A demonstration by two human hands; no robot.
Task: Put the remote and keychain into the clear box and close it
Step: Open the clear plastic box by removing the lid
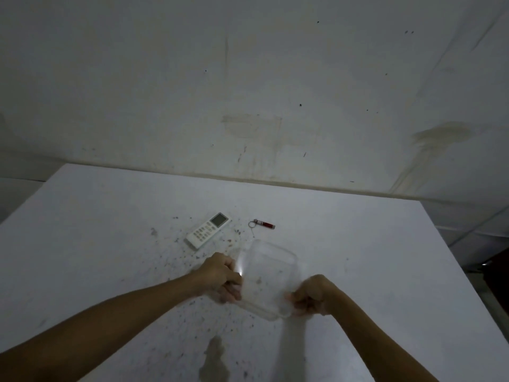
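Observation:
A clear plastic box sits on the white table in front of me. My left hand grips its left edge and my right hand grips its near right corner. I cannot tell whether its lid is on or off. Beyond the box lies a white remote with a small screen, angled toward the far right. To its right rests a keychain, a small red cylinder with a metal ring. Both lie on the table, apart from the box.
The tabletop is speckled with dark specks and has a stain near the front. A stained wall rises just behind the table's far edge. The table's right edge drops to a dark floor area.

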